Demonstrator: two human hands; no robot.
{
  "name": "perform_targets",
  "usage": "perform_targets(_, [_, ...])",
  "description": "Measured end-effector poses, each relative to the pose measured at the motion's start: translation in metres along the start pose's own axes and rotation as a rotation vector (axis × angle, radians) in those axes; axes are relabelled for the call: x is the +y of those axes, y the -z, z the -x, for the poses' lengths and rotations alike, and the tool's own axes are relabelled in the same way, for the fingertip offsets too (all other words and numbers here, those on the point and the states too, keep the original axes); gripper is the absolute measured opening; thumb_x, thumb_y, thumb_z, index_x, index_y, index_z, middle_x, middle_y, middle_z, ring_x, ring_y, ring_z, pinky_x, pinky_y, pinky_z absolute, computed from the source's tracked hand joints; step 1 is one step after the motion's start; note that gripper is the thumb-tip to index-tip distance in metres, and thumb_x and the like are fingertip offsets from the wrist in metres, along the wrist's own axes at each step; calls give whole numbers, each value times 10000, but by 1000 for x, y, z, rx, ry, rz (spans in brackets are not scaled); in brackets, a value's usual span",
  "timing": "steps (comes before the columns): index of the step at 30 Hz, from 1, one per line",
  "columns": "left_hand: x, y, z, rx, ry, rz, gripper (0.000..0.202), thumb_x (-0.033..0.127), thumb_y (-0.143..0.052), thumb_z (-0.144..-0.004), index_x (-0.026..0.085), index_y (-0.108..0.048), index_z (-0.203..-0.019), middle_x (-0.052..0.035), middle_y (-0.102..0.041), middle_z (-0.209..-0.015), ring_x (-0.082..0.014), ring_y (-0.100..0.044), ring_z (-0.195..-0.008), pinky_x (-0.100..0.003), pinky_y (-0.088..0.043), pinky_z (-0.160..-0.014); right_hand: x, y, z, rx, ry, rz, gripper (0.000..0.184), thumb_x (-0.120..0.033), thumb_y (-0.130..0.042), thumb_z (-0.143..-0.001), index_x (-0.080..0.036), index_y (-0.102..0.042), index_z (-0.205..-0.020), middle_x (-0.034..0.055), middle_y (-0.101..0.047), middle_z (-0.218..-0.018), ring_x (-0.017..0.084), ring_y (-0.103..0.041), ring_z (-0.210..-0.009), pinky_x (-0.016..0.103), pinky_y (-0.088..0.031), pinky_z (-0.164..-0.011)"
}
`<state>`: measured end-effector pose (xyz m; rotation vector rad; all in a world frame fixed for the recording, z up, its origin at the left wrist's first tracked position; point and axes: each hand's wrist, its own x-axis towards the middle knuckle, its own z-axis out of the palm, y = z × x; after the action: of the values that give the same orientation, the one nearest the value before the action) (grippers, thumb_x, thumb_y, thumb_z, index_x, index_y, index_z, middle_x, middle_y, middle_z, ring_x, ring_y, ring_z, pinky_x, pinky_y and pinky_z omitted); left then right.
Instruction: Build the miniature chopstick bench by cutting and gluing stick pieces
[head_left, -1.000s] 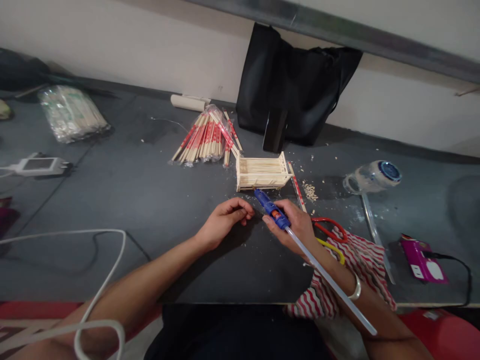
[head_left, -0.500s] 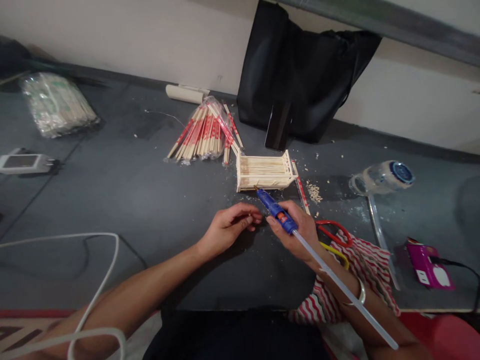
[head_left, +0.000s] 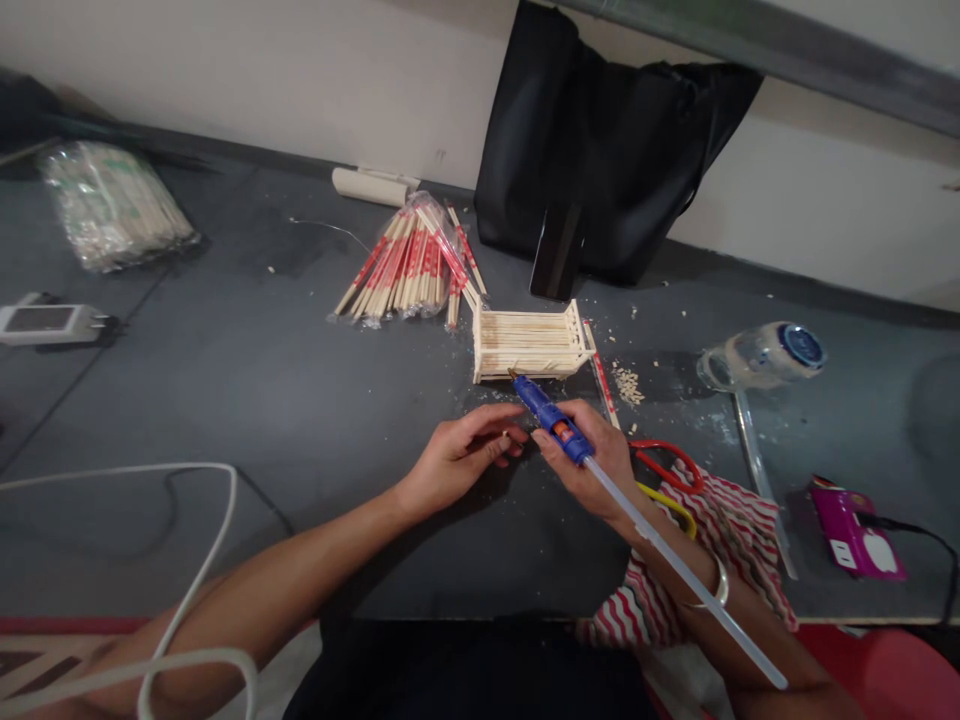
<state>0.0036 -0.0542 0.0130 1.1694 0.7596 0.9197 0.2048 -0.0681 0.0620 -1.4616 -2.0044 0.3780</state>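
My right hand (head_left: 592, 450) is wrapped round a blue glue gun (head_left: 551, 418), with a long clear glue stick (head_left: 675, 562) running back over my forearm. The gun's nozzle is at the near edge of a small bed-shaped frame of pale wooden sticks (head_left: 529, 340), which has raised ends. My left hand (head_left: 465, 455) is just left of the gun, thumb and fingers pinched together. A tiny pale bit shows at its fingertips, too small to name. A red-wrapped chopstick (head_left: 602, 375) lies at the frame's right side, beside a little heap of cut stick bits (head_left: 628, 385).
Bagged red-wrapped chopsticks (head_left: 409, 260) lie behind the frame, near a phone (head_left: 556, 252) leaning on a black bag (head_left: 600, 140). Rightward are red-handled scissors (head_left: 671, 470), striped cloth (head_left: 739, 515), a toppled clear bottle (head_left: 761, 357) and a purple box (head_left: 855, 530). A white cable (head_left: 217, 540) crosses the left.
My left hand's fingers have shifted and parted slightly at the tips. The glue gun's nozzle stays at the frame's near edge, its rear tilting a little.
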Motion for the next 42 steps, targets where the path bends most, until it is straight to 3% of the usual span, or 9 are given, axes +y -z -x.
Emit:
perform_targets(12, [-4, 3, 1, -70, -21, -61, 348, 287, -649, -957, 159, -639, -1281, -80, -783, -990, -154, -751, -834, -250, -623, -729, 0, -1, -1, -12, -56, -7, 251, -509, -591, -941, -263, -589, -893, -9, -691, -692, 164, -631, -557, 257, -459, -546])
perform_targets(30, [-1, 2, 0, -54, -33, -61, 303, 247, -669, -930, 164, -663, -1220, -61, -780, -949, -140, -754, -779, -235, -631, -700, 0, -1, -1, -6, -85, 1, 285, -541, -586, -929, -260, -599, -881, -4, -691, -664, 170, -627, -548, 263, -461, -540])
perform_targets(42, [0, 2, 0, -65, -14, -80, 342, 312, -687, -924, 150, -649, -1223, -68, -778, -950, -141, -748, -778, -247, -634, -710, 1, -2, 0, -23, -131, 1, 298, -560, -592, -912, -265, -604, -870, -3, -685, -659, 175, -628, -562, 264, -462, -551])
